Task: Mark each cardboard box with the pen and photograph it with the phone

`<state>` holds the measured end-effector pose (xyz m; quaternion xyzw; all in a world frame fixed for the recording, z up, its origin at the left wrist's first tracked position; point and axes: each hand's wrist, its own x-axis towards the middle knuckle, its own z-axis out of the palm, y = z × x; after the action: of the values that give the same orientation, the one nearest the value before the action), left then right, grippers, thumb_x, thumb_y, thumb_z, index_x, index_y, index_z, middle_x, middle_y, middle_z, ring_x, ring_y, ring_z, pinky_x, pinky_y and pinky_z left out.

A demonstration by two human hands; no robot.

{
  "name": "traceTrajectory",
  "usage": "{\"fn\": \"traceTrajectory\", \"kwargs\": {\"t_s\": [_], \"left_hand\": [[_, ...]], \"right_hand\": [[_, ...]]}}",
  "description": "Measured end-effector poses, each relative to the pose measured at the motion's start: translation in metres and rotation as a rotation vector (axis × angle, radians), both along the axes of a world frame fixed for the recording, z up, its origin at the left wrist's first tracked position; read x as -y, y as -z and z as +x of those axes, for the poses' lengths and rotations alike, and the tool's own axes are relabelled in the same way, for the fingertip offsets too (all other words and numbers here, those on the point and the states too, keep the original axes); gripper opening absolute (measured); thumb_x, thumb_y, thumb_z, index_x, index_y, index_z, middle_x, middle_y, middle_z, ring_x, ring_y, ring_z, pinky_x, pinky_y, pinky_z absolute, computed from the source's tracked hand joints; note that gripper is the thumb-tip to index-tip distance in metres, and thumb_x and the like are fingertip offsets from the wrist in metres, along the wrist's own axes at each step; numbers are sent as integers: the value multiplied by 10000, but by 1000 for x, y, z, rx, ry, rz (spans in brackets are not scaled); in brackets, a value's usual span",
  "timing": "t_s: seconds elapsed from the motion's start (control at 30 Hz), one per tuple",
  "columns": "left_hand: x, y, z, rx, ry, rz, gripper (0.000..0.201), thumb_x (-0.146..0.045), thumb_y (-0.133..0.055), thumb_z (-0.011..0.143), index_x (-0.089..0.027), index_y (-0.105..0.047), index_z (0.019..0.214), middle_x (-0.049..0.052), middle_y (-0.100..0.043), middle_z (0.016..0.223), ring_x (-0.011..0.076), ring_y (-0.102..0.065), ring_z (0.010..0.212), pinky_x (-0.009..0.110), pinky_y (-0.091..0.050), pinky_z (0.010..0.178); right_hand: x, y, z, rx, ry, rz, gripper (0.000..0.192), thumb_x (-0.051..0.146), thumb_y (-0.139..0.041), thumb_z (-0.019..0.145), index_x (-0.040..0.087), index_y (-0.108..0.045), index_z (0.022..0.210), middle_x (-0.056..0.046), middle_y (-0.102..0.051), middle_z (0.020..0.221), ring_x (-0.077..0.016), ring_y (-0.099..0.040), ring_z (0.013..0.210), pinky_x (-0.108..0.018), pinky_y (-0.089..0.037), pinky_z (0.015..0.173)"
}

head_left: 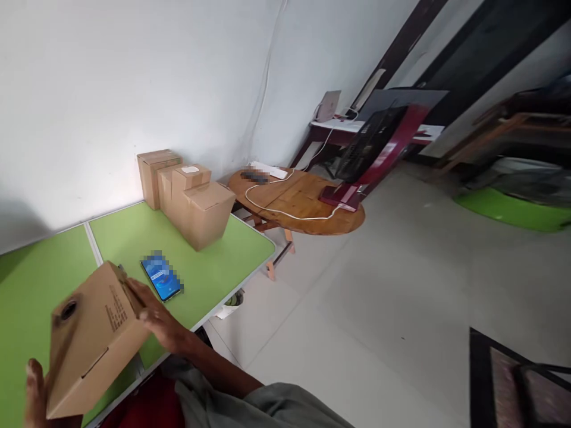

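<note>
We hold the carton (91, 321) between left hand (35, 389) and right hand (158, 318), one at each end, presumably because it is too broad for one. It sits tilted, left of the phone (161, 278) (whether it touches the table (214, 273), we cannot tell). Smaller boxes (196, 208) stand beyond the phone, probably grouped out of our way.

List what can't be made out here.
All in the head view:
- Left hand: partly cut off by the bottom edge.
- Held box: print too small and blurred; any contents hidden by its cardboard.
- Phone: screen text too small, edges partly pixelated.
- Dark item on wooden table: pixelated.
- Green object, far right: blurred.
</note>
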<state>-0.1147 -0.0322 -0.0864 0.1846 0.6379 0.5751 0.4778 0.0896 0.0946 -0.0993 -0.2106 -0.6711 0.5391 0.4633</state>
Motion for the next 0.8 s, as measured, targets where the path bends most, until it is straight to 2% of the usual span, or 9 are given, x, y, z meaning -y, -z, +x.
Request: {"fn": "traceTrajectory", "kwargs": {"t_s": [0.07,0.1,0.17,0.27,0.33,0.4,0.5,0.6,0.8], "left_hand": [[-9,-9,24,67,59,-38,1144,-972,-739,750,-236,-644,1621,176,-857,1279,512,-737,1351,657,-709,1014],[-14,-13,38,107,113,-52,1146,-1009,-689,765,-205,-681,1583,196,-853,1275,515,-732,1354,658,-699,1029],[-28,-22,69,191,289,-58,1109,-1033,-652,779,-206,-740,1513,200,-840,1302,496,-720,1379,631,-676,1071],[-56,-41,115,280,677,-2,1013,-994,-749,753,-245,-782,1434,185,-821,1325,452,-725,1368,574,-646,1099],[-78,-53,142,296,882,34,972,-954,-824,723,-219,-795,1359,200,-811,1300,431,-754,1293,550,-641,1074],[-102,-60,165,289,993,42,927,-940,-830,734,-172,-802,1250,218,-802,1245,395,-785,1176,516,-643,1023],[-142,-57,191,250,1048,9,917,-974,-760,767,-127,-788,1120,223,-786,1119,350,-793,991,490,-645,914],[-181,-43,208,219,1012,-28,897,-966,-766,764,-124,-747,1071,228,-767,1094,356,-791,941,507,-651,877],[-225,-17,211,164,826,7,738,-840,-877,782,-195,-633,1043,192,-749,1118,311,-765,993,508,-638,984]], "right_hand": [[3,-15,41,-47,57,4,877,809,-575,1055,337,-450,1783,-73,-361,1892,-336,-283,1778,-551,-221,1449],[4,-23,65,-64,103,-1,923,841,-627,1012,350,-463,1776,-63,-358,1894,-346,-299,1772,-551,-249,1441],[8,-36,116,-39,214,-19,986,900,-714,918,347,-557,1719,-87,-476,1825,-381,-400,1721,-551,-340,1404],[14,-45,183,1,423,-89,958,954,-654,916,295,-672,1612,-149,-670,1638,-429,-576,1576,-575,-496,1286],[12,-43,214,36,595,-94,959,984,-597,923,239,-741,1509,-187,-763,1472,-449,-669,1443,-571,-575,1179],[2,-40,234,87,768,-68,981,1032,-544,898,203,-803,1354,-201,-813,1312,-443,-725,1308,-533,-628,1051],[-31,-38,250,177,989,-87,990,1095,-430,871,201,-817,1045,-161,-822,982,-348,-761,919,-422,-621,738],[-76,-40,256,240,1077,-178,975,1125,-336,854,221,-695,790,-88,-707,674,-233,-614,575,-353,-497,550],[-136,-19,239,266,1022,-255,936,1179,-440,731,258,-612,743,-84,-693,649,-251,-650,594,-341,-479,515]]}}
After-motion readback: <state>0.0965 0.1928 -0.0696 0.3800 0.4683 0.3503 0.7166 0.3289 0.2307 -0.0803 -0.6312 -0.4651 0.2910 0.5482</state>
